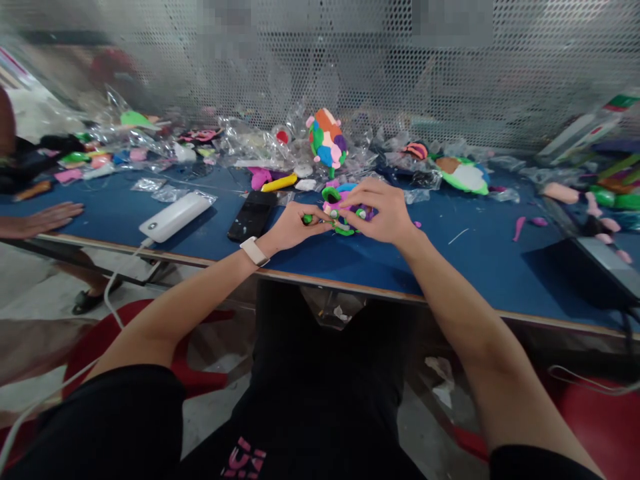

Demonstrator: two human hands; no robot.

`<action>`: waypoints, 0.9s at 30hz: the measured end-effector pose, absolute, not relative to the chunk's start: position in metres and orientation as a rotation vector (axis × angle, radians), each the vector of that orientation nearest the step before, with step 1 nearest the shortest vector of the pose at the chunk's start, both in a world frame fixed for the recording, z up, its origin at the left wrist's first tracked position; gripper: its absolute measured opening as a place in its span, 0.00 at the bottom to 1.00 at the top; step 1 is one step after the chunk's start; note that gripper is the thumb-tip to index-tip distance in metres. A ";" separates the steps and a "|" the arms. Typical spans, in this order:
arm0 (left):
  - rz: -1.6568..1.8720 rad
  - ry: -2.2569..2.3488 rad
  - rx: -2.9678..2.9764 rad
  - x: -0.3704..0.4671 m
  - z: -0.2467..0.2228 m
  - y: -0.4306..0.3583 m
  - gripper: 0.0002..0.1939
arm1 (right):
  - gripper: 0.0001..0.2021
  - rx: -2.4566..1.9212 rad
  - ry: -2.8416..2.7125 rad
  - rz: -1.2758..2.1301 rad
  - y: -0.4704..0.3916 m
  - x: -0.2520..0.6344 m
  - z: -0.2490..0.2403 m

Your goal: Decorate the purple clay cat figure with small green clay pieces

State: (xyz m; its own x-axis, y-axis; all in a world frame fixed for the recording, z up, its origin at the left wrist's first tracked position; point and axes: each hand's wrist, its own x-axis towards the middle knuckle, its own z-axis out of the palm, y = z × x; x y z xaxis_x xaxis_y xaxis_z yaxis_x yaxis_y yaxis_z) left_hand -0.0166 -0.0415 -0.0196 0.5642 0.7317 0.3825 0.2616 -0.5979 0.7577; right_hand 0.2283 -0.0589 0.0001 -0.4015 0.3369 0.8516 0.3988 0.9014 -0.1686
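Observation:
A colourful modelling-clay figure (344,228) in pink, green and purple lies on the blue table in front of me. My left hand (296,225) is at its left side, a small lump of green clay (307,219) tucked in its curled fingers. The left thumb and index finger reach to the figure's edge. From the right, my right hand (380,208) has thumb and fingers bent over the figure, gripping its upper right part. Those fingers hide some of it. Just behind stands a round, multicoloured clay model (328,139) on a green stem.
A black phone (253,216) and a white power bank (176,217) with a cable lie to the left. Another person's hand (47,219) rests at far left. Plastic wrappers (250,143) and clay pieces line the back; a black device (595,270) stands right.

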 end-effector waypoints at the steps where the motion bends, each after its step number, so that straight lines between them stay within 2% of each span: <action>1: 0.919 0.795 2.154 -0.017 -0.020 -0.041 0.13 | 0.02 -0.535 -2.008 -0.083 -0.059 0.229 0.000; 6: 0.824 0.867 2.307 -0.016 -0.025 -0.041 0.08 | 0.03 -0.629 -1.981 -0.070 -0.056 0.230 -0.001; 12: 0.759 0.977 2.389 -0.016 -0.029 -0.039 0.10 | 0.05 -0.679 -1.977 -0.055 -0.056 0.231 -0.001; 18: 0.740 1.083 2.369 -0.016 -0.027 -0.037 0.07 | 0.05 -0.681 -1.993 -0.021 -0.057 0.230 0.000; 27: 0.700 1.172 2.380 -0.016 -0.028 -0.038 0.10 | 0.04 -0.669 -2.017 -0.043 -0.056 0.231 -0.002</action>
State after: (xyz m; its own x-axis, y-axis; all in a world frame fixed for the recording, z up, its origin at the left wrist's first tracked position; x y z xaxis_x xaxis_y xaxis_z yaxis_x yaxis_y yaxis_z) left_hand -0.0161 -0.0377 -0.0277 0.5241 0.8111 0.2597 0.6134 -0.5711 0.5456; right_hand 0.2311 -0.0559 -0.0018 -0.3759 0.4387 0.8162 0.4732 0.8482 -0.2380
